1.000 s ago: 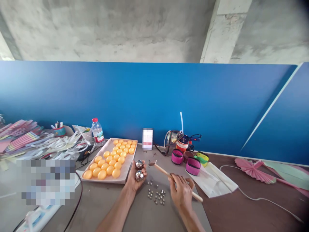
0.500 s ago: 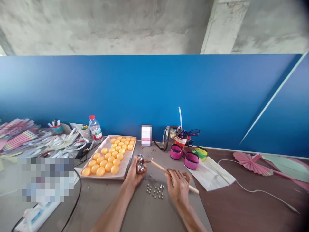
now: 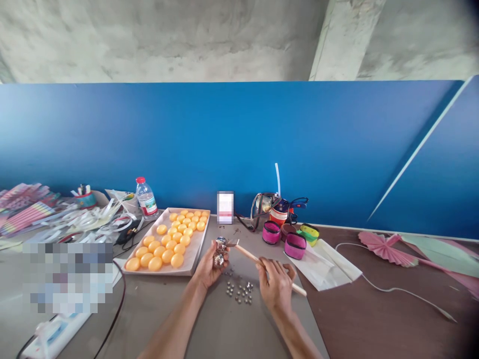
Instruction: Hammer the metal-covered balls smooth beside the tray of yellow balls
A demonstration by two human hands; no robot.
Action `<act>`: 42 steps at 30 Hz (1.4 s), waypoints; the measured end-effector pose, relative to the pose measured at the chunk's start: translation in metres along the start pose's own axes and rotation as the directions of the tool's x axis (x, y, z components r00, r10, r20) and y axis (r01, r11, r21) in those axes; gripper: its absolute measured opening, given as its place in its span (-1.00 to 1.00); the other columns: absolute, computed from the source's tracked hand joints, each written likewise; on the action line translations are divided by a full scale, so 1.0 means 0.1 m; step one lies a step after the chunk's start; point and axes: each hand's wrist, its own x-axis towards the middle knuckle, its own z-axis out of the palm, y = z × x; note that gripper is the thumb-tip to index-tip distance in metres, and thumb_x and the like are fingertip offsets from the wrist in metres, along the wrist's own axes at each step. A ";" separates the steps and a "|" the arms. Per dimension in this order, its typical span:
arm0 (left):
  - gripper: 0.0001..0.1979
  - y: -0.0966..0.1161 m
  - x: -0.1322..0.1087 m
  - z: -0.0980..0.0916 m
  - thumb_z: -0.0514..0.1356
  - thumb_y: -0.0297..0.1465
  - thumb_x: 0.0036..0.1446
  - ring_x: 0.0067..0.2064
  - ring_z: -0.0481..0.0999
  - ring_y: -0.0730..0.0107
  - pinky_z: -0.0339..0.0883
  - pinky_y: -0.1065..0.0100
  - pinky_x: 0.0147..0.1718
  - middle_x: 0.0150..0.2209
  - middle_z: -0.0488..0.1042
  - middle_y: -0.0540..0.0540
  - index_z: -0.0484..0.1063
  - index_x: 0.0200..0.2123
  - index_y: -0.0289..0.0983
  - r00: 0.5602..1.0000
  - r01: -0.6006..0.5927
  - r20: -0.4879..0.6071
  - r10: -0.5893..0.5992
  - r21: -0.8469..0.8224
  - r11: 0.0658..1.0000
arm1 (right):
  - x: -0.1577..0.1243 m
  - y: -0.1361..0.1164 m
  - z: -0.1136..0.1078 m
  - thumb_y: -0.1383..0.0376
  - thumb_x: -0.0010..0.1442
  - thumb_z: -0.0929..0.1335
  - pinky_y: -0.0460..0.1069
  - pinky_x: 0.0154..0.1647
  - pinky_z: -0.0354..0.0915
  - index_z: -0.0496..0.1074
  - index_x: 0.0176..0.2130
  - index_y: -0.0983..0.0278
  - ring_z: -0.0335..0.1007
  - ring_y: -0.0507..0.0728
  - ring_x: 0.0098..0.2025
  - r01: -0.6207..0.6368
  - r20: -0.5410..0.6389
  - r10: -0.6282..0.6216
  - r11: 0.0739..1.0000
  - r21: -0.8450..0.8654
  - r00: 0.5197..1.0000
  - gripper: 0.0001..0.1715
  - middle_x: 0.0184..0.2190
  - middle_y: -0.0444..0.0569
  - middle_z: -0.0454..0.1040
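My left hand (image 3: 210, 265) is closed around a shiny silver piece with two rounded lobes (image 3: 219, 258), one above the other; I cannot tell whether they are joined. In my right hand (image 3: 276, 285) is a wooden-handled tool (image 3: 247, 254), gripped along its pale shaft and slanting up to the left. Its small, pointed metal head meets the upper lobe or is very close to it. Below and between the hands, several small silver balls (image 3: 239, 292) lie scattered on the grey mat (image 3: 224, 331).
Left of my hands stands a shallow tray (image 3: 192, 249) of orange balls (image 3: 167, 256), with a water bottle (image 3: 147, 199) behind. Pink wristbands (image 3: 295, 246) and white paper (image 3: 318, 271) lie to the right. A blue partition (image 3: 239, 139) closes off the back; a power strip (image 3: 62, 331) sits front left.
The silver piece has turned slightly in my left hand, and the tool's head sits a little nearer its upper lobe. Both hands keep their holds; the whole view has shifted slightly.
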 end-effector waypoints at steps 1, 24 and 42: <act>-0.71 0.00 0.00 0.00 0.12 -0.22 0.11 -0.52 0.38 0.52 0.26 0.51 -0.64 -0.39 0.44 -0.14 0.39 -0.35 -0.38 1.000 -0.005 0.001 0.005 0.000 1.000 | 0.00 0.00 -0.01 0.26 0.25 0.20 0.04 -0.11 -0.05 0.40 -0.29 0.24 0.35 0.05 -0.38 -0.001 -0.014 0.001 1.000 -0.001 1.000 -0.78 -0.40 -0.07 0.50; -0.74 -0.01 -0.05 0.02 0.22 -0.40 0.03 -0.46 0.43 0.47 0.29 0.47 -0.53 -0.35 0.47 -0.12 0.34 -0.16 -0.27 0.996 -0.063 0.060 0.061 0.040 0.997 | 0.03 0.00 -0.04 0.27 0.26 0.17 0.02 -0.12 -0.06 0.41 -0.25 0.24 0.34 0.04 -0.39 0.014 -0.012 -0.014 1.000 -0.006 1.000 -0.74 -0.42 -0.06 0.50; -0.55 -0.04 0.00 0.01 0.01 -0.05 0.11 -0.60 0.32 0.48 0.22 0.46 -0.65 -0.59 0.37 -0.09 0.35 -0.46 -0.36 0.990 0.002 0.141 -0.006 0.029 1.000 | 0.04 -0.02 -0.06 0.27 0.25 0.20 0.03 -0.13 -0.03 0.40 -0.25 0.24 0.36 0.04 -0.38 0.010 -0.054 -0.010 1.000 0.007 0.998 -0.78 -0.40 -0.07 0.51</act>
